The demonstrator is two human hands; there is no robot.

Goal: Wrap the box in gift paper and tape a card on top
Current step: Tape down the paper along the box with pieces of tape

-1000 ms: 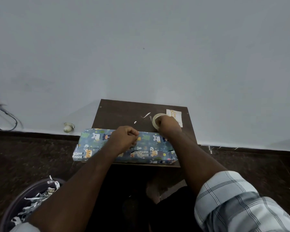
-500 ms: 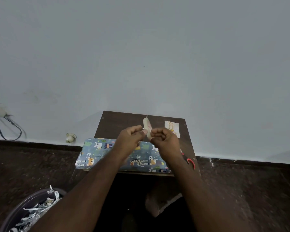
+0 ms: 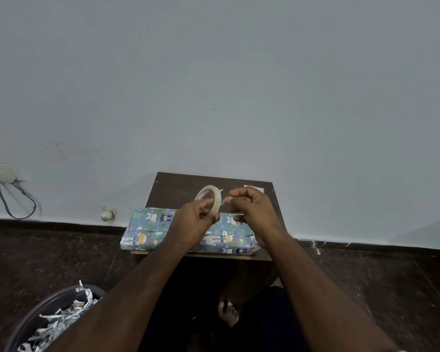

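**Tape roll held above wrapped box, two hands**

Waste bin (image 3: pixel 48 316), lower left on the dark floor, is seen filled with shredded paper strips. Wall socket (image 3: pixel 0 171) with a looped cable is fixed at far left; a small white fitting (image 3: pixel 108 213) is set at the wall's base.

Wrapped box (image 3: pixel 150 229), covered in blue animal-print gift paper, is laid along the near edge of the small dark wooden table (image 3: pixel 178 184), its left end overhanging the table side.

Left hand (image 3: pixel 194 221) is raised above the box, fingers curled round the lower rim of the tape roll (image 3: pixel 208 199), which is gripped upright and tilted.

Right hand (image 3: pixel 253 209) is held just beside the roll, fingers curled, thumb and forefinger pinched at what appears to be the loose tape end; the strip itself is too faint to confirm.

Card (image 3: pixel 253 188), white, is laid at the far right of the table, mostly hidden behind the right hand.

A bare foot (image 3: pixel 228 312) is visible beneath the table.
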